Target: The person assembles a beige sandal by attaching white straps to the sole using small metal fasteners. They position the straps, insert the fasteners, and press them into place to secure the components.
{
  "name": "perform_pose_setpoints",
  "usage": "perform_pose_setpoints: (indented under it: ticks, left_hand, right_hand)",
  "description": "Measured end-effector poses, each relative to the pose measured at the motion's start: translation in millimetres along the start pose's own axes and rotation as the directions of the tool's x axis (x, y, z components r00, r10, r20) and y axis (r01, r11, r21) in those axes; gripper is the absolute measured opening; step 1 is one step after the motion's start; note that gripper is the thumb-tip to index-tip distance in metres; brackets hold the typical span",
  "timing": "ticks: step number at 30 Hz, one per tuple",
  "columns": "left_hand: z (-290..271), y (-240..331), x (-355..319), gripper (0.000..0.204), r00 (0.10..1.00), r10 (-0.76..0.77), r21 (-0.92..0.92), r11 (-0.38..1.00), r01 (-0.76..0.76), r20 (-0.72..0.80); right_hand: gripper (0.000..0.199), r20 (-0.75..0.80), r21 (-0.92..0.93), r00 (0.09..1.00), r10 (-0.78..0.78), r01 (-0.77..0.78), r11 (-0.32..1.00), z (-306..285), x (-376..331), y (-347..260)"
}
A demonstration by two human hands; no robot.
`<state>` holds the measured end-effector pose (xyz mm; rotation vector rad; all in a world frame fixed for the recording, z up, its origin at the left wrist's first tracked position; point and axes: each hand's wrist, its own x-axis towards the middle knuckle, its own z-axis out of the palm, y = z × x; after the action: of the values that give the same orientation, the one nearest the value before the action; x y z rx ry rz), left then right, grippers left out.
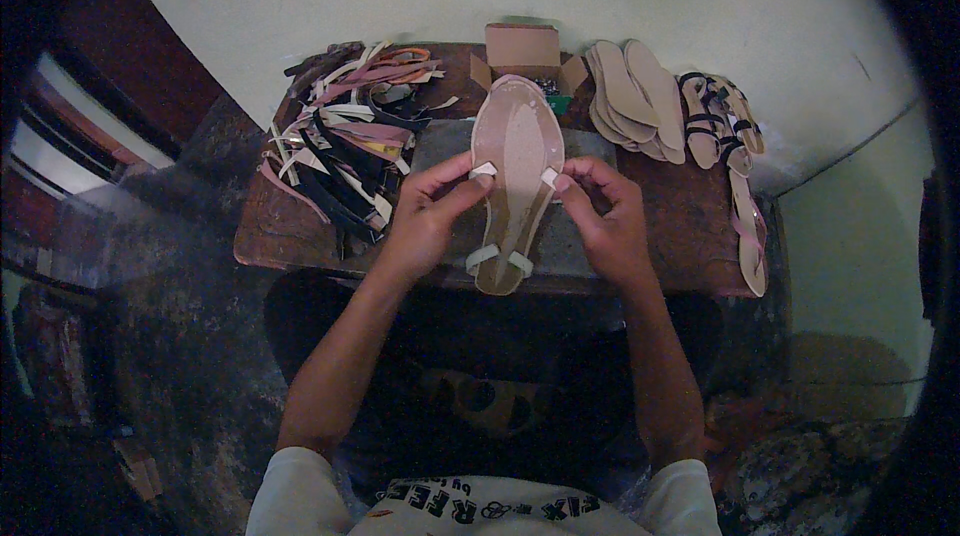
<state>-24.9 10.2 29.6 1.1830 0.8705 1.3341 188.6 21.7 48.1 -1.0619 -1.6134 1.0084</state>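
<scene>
A sandal [522,136] is held up in front of me, its underside showing, with the broad end away from me and the narrow end toward me. The underside is brownish with shiny patches and a paler middle. My left hand [430,211] pinches a white strap end folded over the left edge. On the opposite edge, my right hand [605,206] pinches the matching strap end [550,176] between thumb and fingers. Two more white strap ends [483,259] lie folded over the narrow end. A pinkish strap shows at the broad end's rim.
The brown wooden table [680,221] carries a pile of mixed straps [350,141] at left. Behind the sandal stands an open cardboard box [522,44] with small dark contents. Stacked beige soles [640,101] and several strappy sandals [715,116] sit at right, near the wall.
</scene>
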Motion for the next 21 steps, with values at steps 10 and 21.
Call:
perform_pose_setpoints:
  ticks: [10, 21]
  left_hand:
    - [0.9, -3.9, 0.1, 0.028, 1.000, -0.001, 0.005, 1.000, 0.001, -0.018]
    - [10.9, 3.3, -2.4, 0.026, 0.999, 0.027, 0.045, 0.999, -0.026, -0.028]
  right_hand:
    - [0.013, -0.028, -0.088, 0.997, -0.066, 0.063, 0.994, 2.3, -1.3, -3.8]
    - [0.014, -0.070, -0.079, 0.994, -0.082, 0.077, 0.994, 9.2, -3.3, -1.4]
